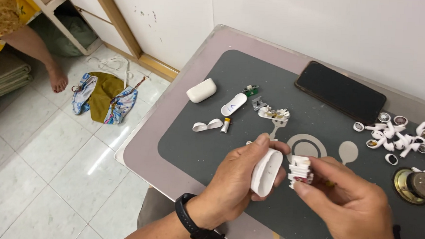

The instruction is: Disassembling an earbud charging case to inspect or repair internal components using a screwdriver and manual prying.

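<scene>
Your left hand (236,184) is wrapped around a white earbud case shell (266,172), thumb along its top edge and fingers curled behind. The shell stands nearly upright, its long axis running from 6 to 12 o'clock with a slight lean toward 1, and its rounded end is lowest. Just to the right, your right hand (351,202) pinches a small white inner module (300,170) between thumb and forefinger; the module sits just beside the shell's open side, though whether they touch is hard to tell from here. A black band (188,220) circles your left wrist.

Beyond your hands, at 12 o'clock on the grey mat (197,138), lie loose case parts (274,113), a white lid piece (233,104), and a curled white strip (207,126). At 11 o'clock sits an intact white case (201,90). At 2 o'clock a heap of white earbuds (396,136) lies, with a round brass-coloured speaker (416,185) near your right hand at 3. Farthest back, a black phone (340,92) lies face up on the bench (145,155).
</scene>
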